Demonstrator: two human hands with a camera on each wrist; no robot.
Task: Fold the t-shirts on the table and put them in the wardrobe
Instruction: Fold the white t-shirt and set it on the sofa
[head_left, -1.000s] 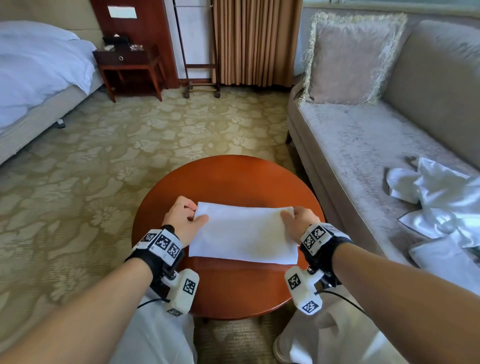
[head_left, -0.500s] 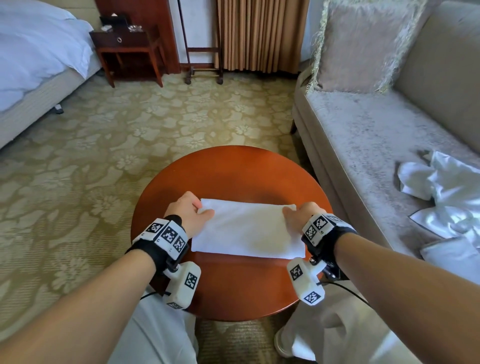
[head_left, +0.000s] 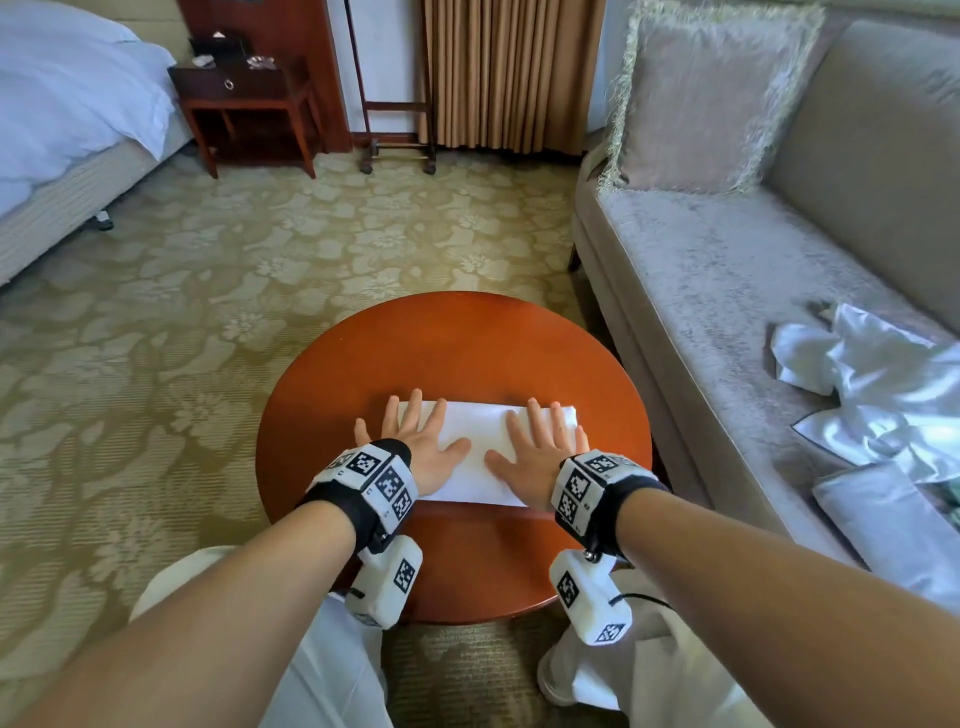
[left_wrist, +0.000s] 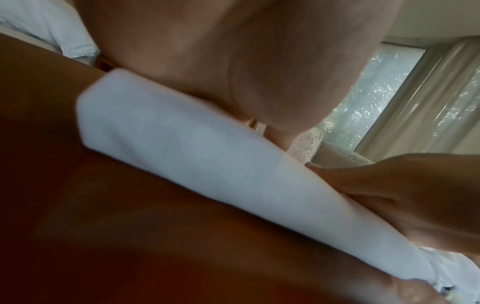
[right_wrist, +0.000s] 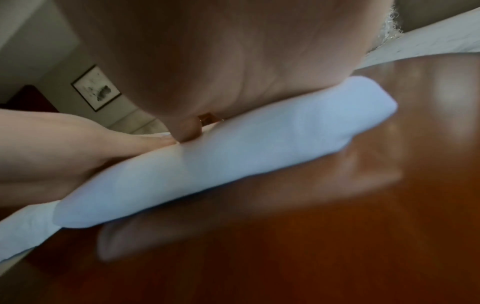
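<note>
A white t-shirt (head_left: 480, 426), folded into a narrow rectangle, lies on the round red-brown table (head_left: 457, 348). My left hand (head_left: 415, 434) lies flat on its left half with fingers straight and spread. My right hand (head_left: 540, 441) lies flat on its right half the same way. In the left wrist view the folded t-shirt (left_wrist: 207, 164) runs under my palm, with the right hand (left_wrist: 405, 197) pressing further along. In the right wrist view the t-shirt (right_wrist: 233, 156) lies thick and doubled on the table (right_wrist: 337, 236). A crumpled white t-shirt (head_left: 878, 384) lies on the sofa.
A grey sofa (head_left: 727, 270) with a fringed cushion (head_left: 711, 98) stands close on the right. A folded white piece (head_left: 893, 525) lies at its near end. A bed (head_left: 57, 135), a nightstand (head_left: 249, 104) and a wheeled rack (head_left: 395, 124) stand beyond patterned carpet.
The t-shirt has been folded in half away from the near edge and is now narrower. Both hands let go of its side edges and now press flat on top.
</note>
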